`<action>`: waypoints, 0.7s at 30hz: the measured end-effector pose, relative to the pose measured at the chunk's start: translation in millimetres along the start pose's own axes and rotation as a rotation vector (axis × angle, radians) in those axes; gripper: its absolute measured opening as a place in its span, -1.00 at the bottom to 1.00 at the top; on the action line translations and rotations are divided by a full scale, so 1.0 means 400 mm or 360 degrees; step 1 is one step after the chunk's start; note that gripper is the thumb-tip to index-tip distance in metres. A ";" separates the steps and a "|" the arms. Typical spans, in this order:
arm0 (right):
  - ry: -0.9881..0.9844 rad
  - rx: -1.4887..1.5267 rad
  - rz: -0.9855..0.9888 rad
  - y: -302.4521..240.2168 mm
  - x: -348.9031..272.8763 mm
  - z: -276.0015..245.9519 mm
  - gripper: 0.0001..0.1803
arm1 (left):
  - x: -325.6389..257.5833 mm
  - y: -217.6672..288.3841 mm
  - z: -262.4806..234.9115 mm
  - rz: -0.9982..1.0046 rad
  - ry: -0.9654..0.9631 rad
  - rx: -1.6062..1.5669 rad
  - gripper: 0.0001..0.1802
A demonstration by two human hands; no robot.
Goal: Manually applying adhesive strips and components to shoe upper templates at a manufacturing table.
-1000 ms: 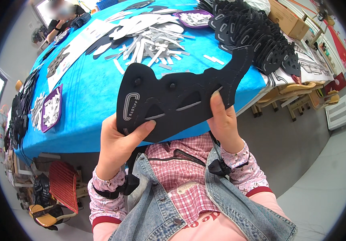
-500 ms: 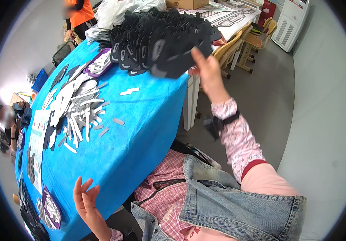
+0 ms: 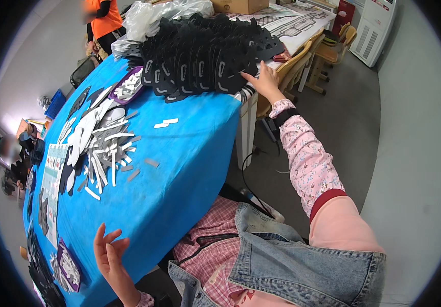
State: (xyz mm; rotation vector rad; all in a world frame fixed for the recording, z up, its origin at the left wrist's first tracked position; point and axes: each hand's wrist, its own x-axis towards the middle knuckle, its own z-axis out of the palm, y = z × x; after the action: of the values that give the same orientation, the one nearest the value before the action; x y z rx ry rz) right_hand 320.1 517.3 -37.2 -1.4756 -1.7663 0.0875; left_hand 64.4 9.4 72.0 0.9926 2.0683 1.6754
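A large pile of flat black cut-out pieces lies overlapped at the far end of the blue-covered table; several front pieces show a grey oblong mark. My right hand is at the right end of this pile, thumb and forefinger apart beside the edge of the last black piece. Whether the thumb still touches it is hard to see. Over the near edge of the table, my left hand hangs in the air, fingers loosely spread and nothing in them.
Loose white and grey strips lie heaped on the left, near a purple tray of white pieces and a printed sheet. A second purple tray sits nearer. Wooden chairs stand at right; a person in orange stands far left.
The black piece my right hand was carrying now lies at the right end of the pile. That hand's fingers have parted from it. My left hand has barely moved.
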 end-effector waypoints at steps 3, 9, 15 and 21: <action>0.0020 -0.0008 -0.0059 0.015 -0.001 0.024 -0.11 | 0.009 0.000 0.008 0.0020 -0.0017 0.0002 -0.56; 0.0047 0.0034 -0.0232 -0.027 0.020 0.052 -0.37 | 0.016 -0.009 -0.049 -0.0005 0.0030 0.0057 -0.56; 0.0375 0.0764 -0.0782 -0.274 -0.106 -0.093 -0.59 | 0.230 -0.084 -0.152 -0.0014 -0.0274 0.0014 -0.56; -0.0789 0.1180 -0.1046 -0.530 -0.347 -0.049 -0.58 | 0.472 -0.230 -0.415 -0.0213 0.0073 0.0444 -0.49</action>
State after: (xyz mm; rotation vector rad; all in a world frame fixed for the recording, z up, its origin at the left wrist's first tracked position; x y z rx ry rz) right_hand 161.9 324.8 13.6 -0.3227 -2.1824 0.7264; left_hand -203.4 6.5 66.3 0.8782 2.3881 1.3830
